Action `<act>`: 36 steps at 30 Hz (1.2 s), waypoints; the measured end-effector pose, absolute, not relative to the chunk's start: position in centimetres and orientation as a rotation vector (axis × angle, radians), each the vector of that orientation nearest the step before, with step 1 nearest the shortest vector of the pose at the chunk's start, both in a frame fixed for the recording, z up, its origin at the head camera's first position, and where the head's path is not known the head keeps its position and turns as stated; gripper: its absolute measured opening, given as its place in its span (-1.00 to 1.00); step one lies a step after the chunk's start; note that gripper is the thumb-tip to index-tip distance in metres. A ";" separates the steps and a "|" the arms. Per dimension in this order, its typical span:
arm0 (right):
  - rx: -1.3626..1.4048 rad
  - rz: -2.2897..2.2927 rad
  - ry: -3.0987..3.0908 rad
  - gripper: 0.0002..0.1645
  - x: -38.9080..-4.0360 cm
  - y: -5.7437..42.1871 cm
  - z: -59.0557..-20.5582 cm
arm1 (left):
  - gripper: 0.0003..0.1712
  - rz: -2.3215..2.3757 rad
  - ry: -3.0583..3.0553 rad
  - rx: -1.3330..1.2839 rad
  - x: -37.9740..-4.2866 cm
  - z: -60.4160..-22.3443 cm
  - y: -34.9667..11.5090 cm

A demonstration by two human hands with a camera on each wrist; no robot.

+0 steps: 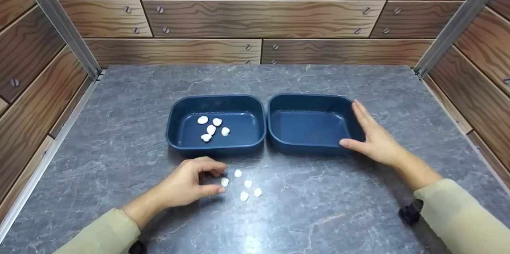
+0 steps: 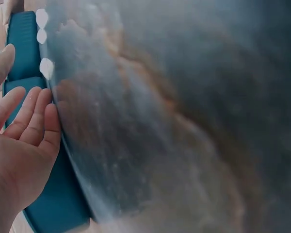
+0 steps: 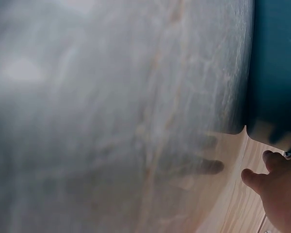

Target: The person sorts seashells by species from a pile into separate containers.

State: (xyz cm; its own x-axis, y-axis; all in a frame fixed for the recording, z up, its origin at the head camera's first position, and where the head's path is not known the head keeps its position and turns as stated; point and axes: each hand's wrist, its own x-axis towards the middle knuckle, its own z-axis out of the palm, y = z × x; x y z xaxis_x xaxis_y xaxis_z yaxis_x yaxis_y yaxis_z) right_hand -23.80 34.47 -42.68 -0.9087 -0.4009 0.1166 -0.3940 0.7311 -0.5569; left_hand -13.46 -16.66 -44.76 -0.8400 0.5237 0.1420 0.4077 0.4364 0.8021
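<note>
My left hand (image 1: 189,182) is low over the table in front of the left blue bin (image 1: 215,150). Its thumb and fingers are spread apart, with a small white shell-like piece (image 1: 225,182) lying between their tips. Several similar pieces, one of them a white piece (image 1: 248,184), lie loose just right of that hand. In the left bin rest several more, among them a white piece (image 1: 211,129). My right hand (image 1: 374,138) rests against the right end of the right blue bin (image 1: 306,146), fingers along its side and thumb at the front corner. No pieces show inside that bin.
The two bins stand side by side, long sides facing me, on a grey marbled tabletop (image 1: 338,206). Wood-patterned panels (image 1: 263,18) close off the back and both sides. Metal posts (image 1: 59,22) rise at the back corners.
</note>
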 end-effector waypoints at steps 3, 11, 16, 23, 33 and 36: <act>-0.667 -0.926 2.908 0.36 -23.8 34.5 -42.6 | -0.48 1.365 2.537 0.819 -13.8 -45.0 -16.7; -0.673 -0.928 2.912 0.36 -23.9 34.5 -42.7 | -0.60 1.267 2.597 0.862 -14.2 -45.6 -16.5; -0.663 -0.920 2.910 0.36 -24.0 34.6 -42.8 | -0.65 1.198 2.635 0.875 -14.2 -45.8 -16.4; -0.659 -0.908 2.911 0.36 -23.9 34.6 -42.7 | -0.68 1.180 2.644 0.886 -14.2 -46.0 -16.3; -0.661 -0.903 2.911 0.36 -23.9 34.5 -42.7 | -0.69 1.201 2.636 0.892 -14.1 -46.0 -16.4; -0.664 -0.899 2.917 0.36 -23.9 34.5 -42.6 | -0.70 1.207 2.627 0.898 -14.2 -46.0 -16.3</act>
State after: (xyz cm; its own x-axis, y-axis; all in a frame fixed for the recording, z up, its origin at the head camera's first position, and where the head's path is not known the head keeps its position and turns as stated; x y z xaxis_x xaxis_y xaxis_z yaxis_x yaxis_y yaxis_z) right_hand -23.89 34.52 -42.62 -0.9096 -0.4020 0.1054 -0.3916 0.7441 -0.5413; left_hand -14.18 -16.32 -45.96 -0.8180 0.5585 0.1372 0.4679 0.5075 0.7236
